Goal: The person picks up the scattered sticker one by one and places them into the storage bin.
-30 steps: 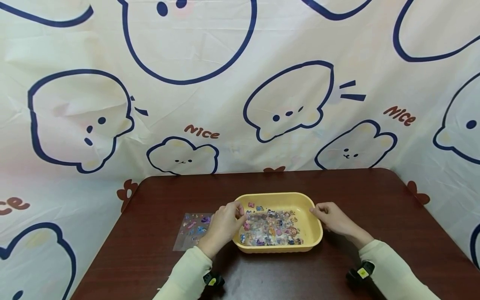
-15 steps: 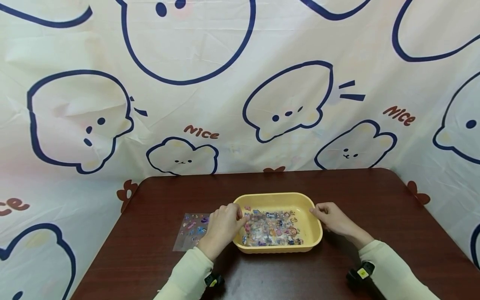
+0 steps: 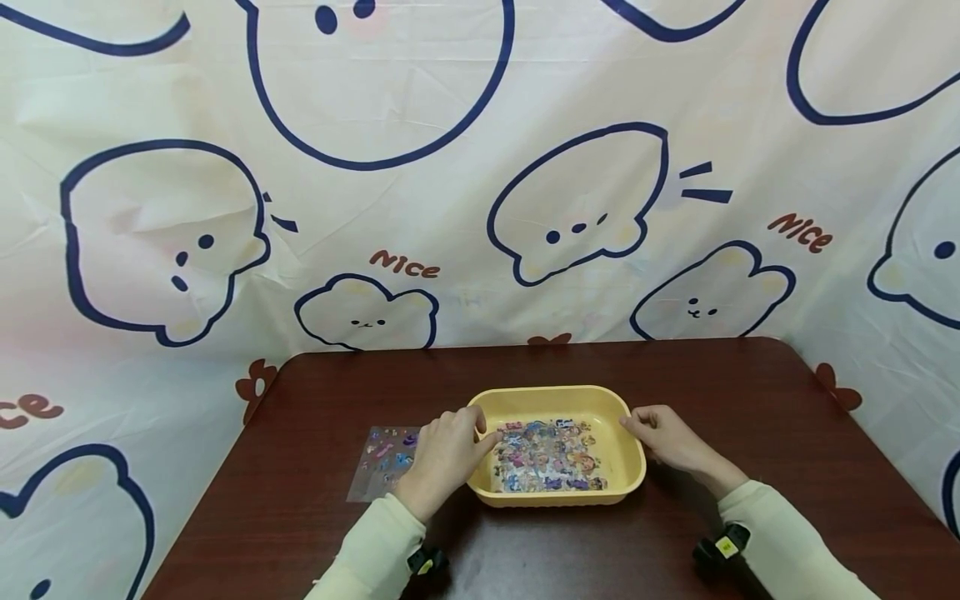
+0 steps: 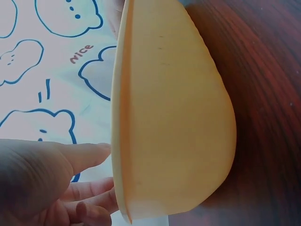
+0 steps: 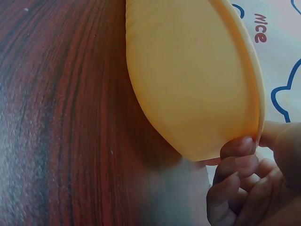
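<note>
A yellow plastic basin [image 3: 624, 454] stands on the table, with clear sheets of small colourful cartoon stickers [image 3: 551, 458] lying flat inside it. My left hand [image 3: 444, 454] is over the basin's left rim, its thumb above the inside and apart from the fingers. In the left wrist view the left hand [image 4: 56, 183] shows nothing between thumb and fingers; its fingertips are partly hidden behind the rim. My right hand [image 3: 667, 435] pinches the basin's right rim. In the right wrist view the right hand [image 5: 249, 174] has its thumb and index finger on either side of that rim.
Left of the basin, another clear sticker sheet [image 3: 378, 462] lies on the dark brown wooden table [image 3: 570, 554], partly covered by the left hand. A white cloth [image 3: 465, 200] with blue cartoon outlines hangs behind the table and at its sides.
A clear sticker sheet near the left fingers has slid down and right, now flat on the others in the basin. The left thumb has parted from the fingers. The right hand has stayed still.
</note>
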Demonstrator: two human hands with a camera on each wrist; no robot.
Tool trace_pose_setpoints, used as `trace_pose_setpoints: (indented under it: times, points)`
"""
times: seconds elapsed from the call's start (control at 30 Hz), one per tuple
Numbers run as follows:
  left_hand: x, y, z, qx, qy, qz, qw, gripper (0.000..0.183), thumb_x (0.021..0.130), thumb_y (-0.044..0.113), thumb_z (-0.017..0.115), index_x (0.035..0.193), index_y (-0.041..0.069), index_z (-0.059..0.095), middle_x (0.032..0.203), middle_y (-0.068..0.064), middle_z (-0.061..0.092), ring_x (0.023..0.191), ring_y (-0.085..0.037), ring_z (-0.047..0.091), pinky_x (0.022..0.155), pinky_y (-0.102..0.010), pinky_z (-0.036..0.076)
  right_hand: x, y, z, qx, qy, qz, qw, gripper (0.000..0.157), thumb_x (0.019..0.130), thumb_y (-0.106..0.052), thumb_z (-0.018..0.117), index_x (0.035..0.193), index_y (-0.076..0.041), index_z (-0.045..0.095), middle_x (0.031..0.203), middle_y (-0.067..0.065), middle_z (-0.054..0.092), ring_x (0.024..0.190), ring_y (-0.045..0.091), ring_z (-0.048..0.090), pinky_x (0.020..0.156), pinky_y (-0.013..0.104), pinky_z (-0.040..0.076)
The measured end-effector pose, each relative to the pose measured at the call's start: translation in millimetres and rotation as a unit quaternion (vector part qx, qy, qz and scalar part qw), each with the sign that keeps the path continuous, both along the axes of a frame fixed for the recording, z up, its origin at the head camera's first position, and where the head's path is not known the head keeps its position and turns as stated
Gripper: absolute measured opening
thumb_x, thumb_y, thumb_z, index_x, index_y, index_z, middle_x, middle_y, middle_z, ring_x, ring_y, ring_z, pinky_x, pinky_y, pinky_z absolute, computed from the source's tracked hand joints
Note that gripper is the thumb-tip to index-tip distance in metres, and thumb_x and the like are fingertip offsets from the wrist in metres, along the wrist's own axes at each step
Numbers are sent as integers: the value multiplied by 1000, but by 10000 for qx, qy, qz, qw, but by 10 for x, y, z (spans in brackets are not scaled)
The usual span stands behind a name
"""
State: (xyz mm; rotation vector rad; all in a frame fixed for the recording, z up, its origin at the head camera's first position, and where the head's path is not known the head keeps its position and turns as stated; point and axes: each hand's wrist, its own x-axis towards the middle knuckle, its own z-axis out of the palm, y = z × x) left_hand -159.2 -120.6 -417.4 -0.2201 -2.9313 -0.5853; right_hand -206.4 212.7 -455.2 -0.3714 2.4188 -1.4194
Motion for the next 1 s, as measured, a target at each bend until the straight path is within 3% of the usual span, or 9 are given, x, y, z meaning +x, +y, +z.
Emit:
trace_pose_setpoints:
  times: [0.27, 0.67, 1.0]
  points:
    - [19, -17, 43, 111, -96, 8, 9999, 29, 90, 39, 76, 89, 12, 66, 60, 4, 55, 50, -10, 47, 46, -25, 36, -10, 3, 6, -52, -81, -61, 9999, 39, 107, -24, 50, 81, 6, 53, 56, -1, 42, 44, 10, 38, 44, 25, 35]
    - [35, -119, 121, 0, 286, 47, 9996, 28, 90, 40, 75, 89, 14, 65, 59, 6, 55, 50, -9, 45, 48, -27, 34, -15, 14, -9, 47, -98, -22, 9999, 39, 108, -25, 49, 80, 2, 52, 55, -3, 42, 44, 9, 38, 45, 24, 35]
    - [31, -232, 197, 131, 301, 256, 9991, 26, 93, 39, 73, 85, 15, 66, 63, 5, 59, 53, -10, 48, 50, -27, 37, -7, 6, 1, 41, -7, -22, 10000, 41, 107, -24, 50, 80, 6, 51, 56, 0, 41, 44, 9, 38, 44, 24, 34]
